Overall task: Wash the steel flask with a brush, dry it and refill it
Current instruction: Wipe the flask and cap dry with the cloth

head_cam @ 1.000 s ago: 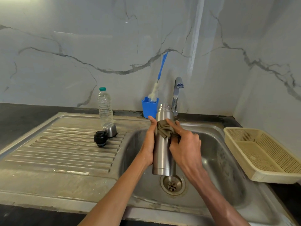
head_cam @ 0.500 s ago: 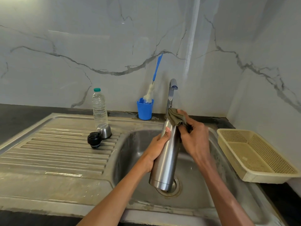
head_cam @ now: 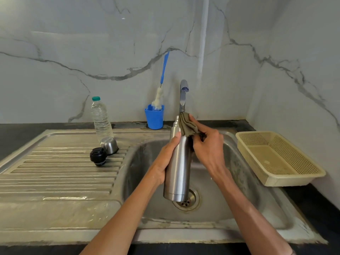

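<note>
Since a second ago I see my right hand (head_cam: 207, 148), pinching the olive cloth (head_cam: 187, 126), has climbed from the steel flask (head_cam: 178, 162) shoulder to its neck, while my left hand (head_cam: 166, 162) grips the body over the sink (head_cam: 257, 208), so drying looks nearly done.

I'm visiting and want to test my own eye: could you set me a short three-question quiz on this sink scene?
1. True or false: the brush stands in the blue cup.
2. What does the right hand press against the flask? A sponge, B cloth, C brush.
3. Which hand grips the flask's body?

Key
1. True.
2. B, the cloth, at the neck.
3. The left hand.
</note>
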